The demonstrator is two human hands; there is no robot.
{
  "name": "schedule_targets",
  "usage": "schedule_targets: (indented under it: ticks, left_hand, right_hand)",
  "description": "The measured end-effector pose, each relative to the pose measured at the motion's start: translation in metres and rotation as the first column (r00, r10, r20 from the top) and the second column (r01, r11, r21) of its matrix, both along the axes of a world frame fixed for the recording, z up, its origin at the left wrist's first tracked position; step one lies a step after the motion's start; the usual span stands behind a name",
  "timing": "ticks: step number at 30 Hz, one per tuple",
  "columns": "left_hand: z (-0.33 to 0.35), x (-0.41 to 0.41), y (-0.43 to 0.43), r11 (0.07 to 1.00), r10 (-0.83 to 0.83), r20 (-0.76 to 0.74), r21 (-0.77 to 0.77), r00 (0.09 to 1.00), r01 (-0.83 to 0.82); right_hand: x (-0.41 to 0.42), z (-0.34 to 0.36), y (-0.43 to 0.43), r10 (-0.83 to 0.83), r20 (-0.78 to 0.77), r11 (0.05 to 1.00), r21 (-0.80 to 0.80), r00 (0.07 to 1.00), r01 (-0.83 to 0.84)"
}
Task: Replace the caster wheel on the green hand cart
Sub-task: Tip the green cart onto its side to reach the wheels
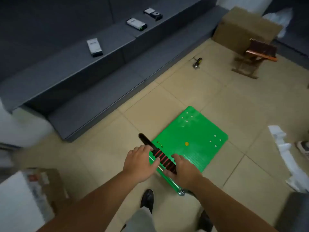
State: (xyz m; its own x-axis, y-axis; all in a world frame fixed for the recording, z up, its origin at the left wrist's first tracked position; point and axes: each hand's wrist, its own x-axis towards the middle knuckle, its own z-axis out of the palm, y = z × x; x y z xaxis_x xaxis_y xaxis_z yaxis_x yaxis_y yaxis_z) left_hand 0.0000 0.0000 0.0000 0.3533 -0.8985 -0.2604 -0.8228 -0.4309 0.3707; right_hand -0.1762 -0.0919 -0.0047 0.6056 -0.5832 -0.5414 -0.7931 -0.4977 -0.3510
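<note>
We are standing over the green hand cart (192, 139), which is sitting deck-up on the tiled floor (209, 91) just beyond our fingertips. Both hands are meeting on its handle (160, 156), with its red-and-black foam grip. Our left hand (140, 159) is lying across the handle's far, plain black part, with its fingers looking fairly straight and its thumb touching the foam. Our right hand (182, 169) is covering the handle's near end, thumb on one side and fingers reaching over the other. We cannot tell whether those fingers are actually closing round the handle. The caster wheel itself is hiding under the deck, so we are not seeing whether an old or a new one is sitting there. Beyond the fingers, two clusters of pale bolt heads (215, 140) are showing through the deck, and none is looking obviously missing. A hand tool (197, 63) is lying on the tiles well beyond our fingertips, apart from the cart and from both hands. Judging from this, we are either only beginning, with the cart still needing to be tipped over to expose the wheel, or finishing and about to try rolling it; the view is not settling which.
</note>
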Motion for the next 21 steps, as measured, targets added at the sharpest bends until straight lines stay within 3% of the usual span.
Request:
schedule_targets:
  ticks: [3,5,6,8,10,11,13,17,21]
  left_hand:
    - [-0.017,-0.014,-0.012,0.97,0.237,-0.089,-0.033,0.967,-0.241]
    - [-0.027,-0.026,-0.024,0.857,0.503,-0.23,0.009,0.833,-0.515]
    - [-0.033,-0.033,-0.032,0.757,0.63,-0.33,0.057,0.703,-0.651]
    - [-0.045,-0.048,-0.05,0.493,0.785,-0.517,0.189,0.341,-0.849]
    - [-0.06,-0.06,-0.061,0.208,0.751,-0.66,0.236,0.001,-0.949]
    - [-0.067,-0.066,-0.063,0.09,0.722,-0.687,0.21,-0.082,-0.974]
    - [-0.075,-0.074,-0.059,-0.016,0.75,-0.656,0.101,-0.079,-0.995]
    - [-0.073,-0.098,-0.027,-0.018,0.809,-0.588,0.0,-0.014,-1.0]
    - [-0.066,-0.147,0.024,-0.015,0.8,-0.6,-0.012,-0.005,-1.0]
  right_hand:
    - [-0.008,-0.021,-0.004,-0.053,0.087,0.981,0.19,0.995,0.036]
    - [-0.015,-0.034,0.001,-0.087,0.145,0.975,0.216,0.986,0.054]
    - [-0.017,-0.038,0.005,-0.097,0.188,0.977,0.206,0.977,0.058]
    - [-0.022,-0.047,0.015,-0.095,0.253,0.982,0.183,0.963,0.049]
    - [-0.026,-0.055,0.025,-0.093,0.289,0.98,0.193,0.953,0.037]
    - [-0.027,-0.057,0.029,-0.083,0.302,0.98,0.198,0.95,0.023]
    - [-0.033,-0.06,0.038,-0.092,0.334,0.976,0.219,0.938,0.018]
    - [-0.06,-0.063,0.067,-0.122,0.383,0.968,0.249,0.915,0.025]
    - [-0.104,-0.074,0.116,-0.154,0.393,0.913,0.408,0.907,-0.022]
